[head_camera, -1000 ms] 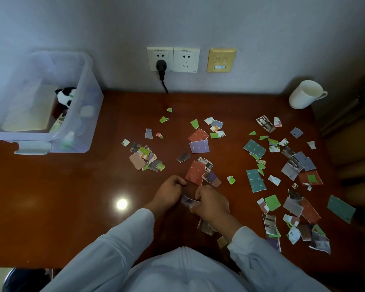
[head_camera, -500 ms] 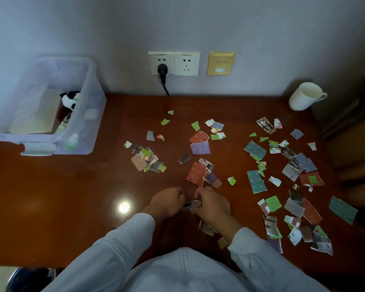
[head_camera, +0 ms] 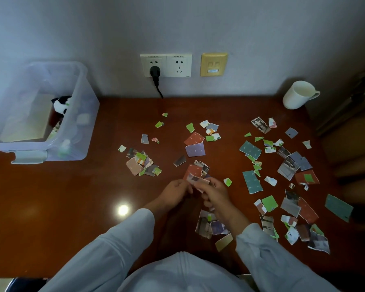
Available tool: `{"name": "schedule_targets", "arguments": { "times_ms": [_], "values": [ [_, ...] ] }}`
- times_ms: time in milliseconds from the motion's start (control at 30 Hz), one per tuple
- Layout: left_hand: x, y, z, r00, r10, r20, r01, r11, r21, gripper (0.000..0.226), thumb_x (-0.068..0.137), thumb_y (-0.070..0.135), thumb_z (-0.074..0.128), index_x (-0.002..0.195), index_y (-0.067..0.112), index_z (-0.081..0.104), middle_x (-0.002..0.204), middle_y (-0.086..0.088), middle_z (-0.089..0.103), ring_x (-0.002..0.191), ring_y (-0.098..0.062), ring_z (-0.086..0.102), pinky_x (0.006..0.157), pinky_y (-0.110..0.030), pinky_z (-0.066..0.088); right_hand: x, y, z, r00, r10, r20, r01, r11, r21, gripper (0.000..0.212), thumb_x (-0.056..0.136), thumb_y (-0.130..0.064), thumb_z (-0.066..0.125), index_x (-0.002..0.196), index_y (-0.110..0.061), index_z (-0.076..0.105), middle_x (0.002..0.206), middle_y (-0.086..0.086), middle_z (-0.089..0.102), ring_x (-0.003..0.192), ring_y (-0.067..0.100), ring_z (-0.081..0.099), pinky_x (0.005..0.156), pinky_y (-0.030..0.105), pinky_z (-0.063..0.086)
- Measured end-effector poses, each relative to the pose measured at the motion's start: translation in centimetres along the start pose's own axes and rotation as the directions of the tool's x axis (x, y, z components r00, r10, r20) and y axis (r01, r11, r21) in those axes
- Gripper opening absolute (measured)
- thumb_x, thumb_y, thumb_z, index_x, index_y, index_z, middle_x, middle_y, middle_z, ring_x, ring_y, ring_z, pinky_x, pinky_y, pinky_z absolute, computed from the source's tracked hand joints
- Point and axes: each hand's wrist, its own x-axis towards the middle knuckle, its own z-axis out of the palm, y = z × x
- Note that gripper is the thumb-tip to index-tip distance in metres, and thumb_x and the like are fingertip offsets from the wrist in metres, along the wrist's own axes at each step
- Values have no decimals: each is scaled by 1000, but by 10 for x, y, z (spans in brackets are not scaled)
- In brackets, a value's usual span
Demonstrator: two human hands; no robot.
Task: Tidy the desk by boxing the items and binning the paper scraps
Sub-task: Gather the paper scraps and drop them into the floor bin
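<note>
On the head view I saw the left hand [head_camera: 175, 190] and right hand [head_camera: 216, 192] each pinching one paper scrap [head_camera: 198, 180] above the counter [head_camera: 61, 197]. The other scraps [head_camera: 250, 149] lay scattered; I judged them light, limp, best pinched by edges. The clear box [head_camera: 86, 131] held a panda toy [head_camera: 60, 104].

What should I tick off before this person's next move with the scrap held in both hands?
1. Grip: ok, the left hand and right hand both pinch one paper scrap above the desk.
2. Bin in view: not ok, none shows.
3. Desk cleared: not ok, many loose scraps lie across its middle and right.
4. Box ready: ok, the plastic box has no lid on.
5. Items boxed: not ok, the mug stands at the far right corner.
</note>
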Motion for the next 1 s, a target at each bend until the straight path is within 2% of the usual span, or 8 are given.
{"name": "schedule_targets", "arguments": {
  "times_ms": [100, 200, 400, 533, 633, 733, 867, 1000],
  "values": [
    [5, 9, 9, 999, -12, 30, 13, 999, -44, 37, 97, 4, 32, 69, 11, 54, 41, 12, 40, 33, 1, 33, 35, -11, 25, 7, -5, -3, 993, -11, -121, 21, 997, 80, 7, 81, -7, 64, 80, -12, 60, 57, 1, 47, 44, 10, 31, 38, 18, 22],
    [14, 12, 11, 999, -6, -42, 3, 999, -50, 32, 96, 3, 36, 73, 13, 56, 58, 3, 44, 44, -7, 38, 39, -15, 29, 12, -11, -10, 980, -12, -199, 32, 995, 98, 12, 78, 1, 56, 87, -3, 64, 70, 7, 58, 48, 9, 33, 37, 18, 24],
    [35, 9, -1, 986, 103, -131, -67, 965, 254, 8, 97, 20, 47, 98, 25, 53, 107, 0, 62, 97, -20, 60, 82, -32, 48, 28, -20, -27, 980, 56, -193, -50, 998, 31, 2, 86, -13, 54, 85, -14, 54, 72, 3, 54, 55, 11, 43, 43, 20, 29],
    [42, 19, -3, 983, 161, -87, -93, 849, 520, 48, 83, 22, 67, 125, 26, 45, 114, 0, 64, 96, -22, 62, 81, -32, 48, 40, -29, -21, 995, 40, -89, -55, 983, -178, 31, 85, -24, 68, 112, -21, 53, 94, -1, 61, 76, 13, 59, 52, 22, 42],
    [44, 24, -5, 986, 161, -48, -93, 760, 643, 68, 73, 31, 77, 130, 29, 40, 120, 1, 63, 105, -27, 63, 83, -37, 49, 51, -34, -18, 996, -74, -56, 35, 855, -517, 47, 82, -24, 72, 123, -26, 48, 102, -8, 55, 93, 17, 61, 73, 33, 56],
    [46, 30, -6, 985, 163, -61, -70, 695, 715, 63, 71, 33, 78, 121, 28, 41, 116, 0, 63, 100, -29, 63, 76, -35, 47, 61, -36, -14, 977, -212, -36, 102, 605, -790, 40, 86, -29, 67, 122, -25, 50, 113, -4, 62, 99, 19, 61, 72, 29, 50],
    [45, 42, -6, 983, 165, -84, -50, 671, 739, 46, 77, 28, 73, 113, 21, 45, 112, -5, 57, 96, -30, 61, 75, -36, 45, 68, -39, -5, 958, -286, -38, 105, 468, -877, 30, 86, -34, 68, 111, -25, 53, 108, -3, 65, 94, 20, 63, 62, 25, 42],
    [48, 40, -5, 985, 150, -87, -32, 647, 762, 42, 76, 27, 74, 111, 19, 51, 113, -5, 58, 98, -28, 60, 72, -32, 43, 72, -42, -5, 959, -277, -66, 81, 487, -870, 20, 86, -32, 68, 99, -24, 54, 99, -3, 65, 86, 19, 62, 58, 22, 38]
  ]
}}
